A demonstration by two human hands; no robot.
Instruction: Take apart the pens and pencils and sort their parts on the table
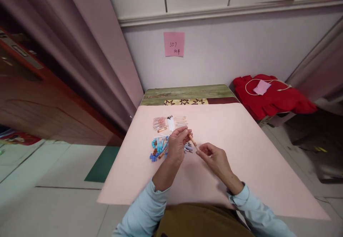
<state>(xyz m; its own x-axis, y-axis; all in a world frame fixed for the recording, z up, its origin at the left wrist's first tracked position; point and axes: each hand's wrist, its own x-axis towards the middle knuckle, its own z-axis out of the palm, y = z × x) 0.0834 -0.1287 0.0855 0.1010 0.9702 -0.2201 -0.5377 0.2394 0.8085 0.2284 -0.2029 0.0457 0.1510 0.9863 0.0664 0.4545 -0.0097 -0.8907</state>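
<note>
A slim pen (194,142), orange-brown at its upper part and paler at its lower end, slants between my two hands above the table. The fingertips of my left hand (177,146) pinch its upper end. At the lower end, my right hand (217,160) grips it between thumb and fingers. Beneath and left of my left hand lies a mixed pile of blue and brown pen parts (158,147), partly hidden by that hand. Dark-tipped slim pieces (189,147) show just to its right. Farther back are clear reddish tubes (160,123), white sticks with black ends (170,123) and pale clear tubes (180,120).
A pale pink sheet (227,122) covers most of the green wooden-patterned table (187,91). Red cloth (270,99) with a white cord lies at the right. A purple curtain (99,51) hangs at the left, and a pink note (174,44) is on the wall.
</note>
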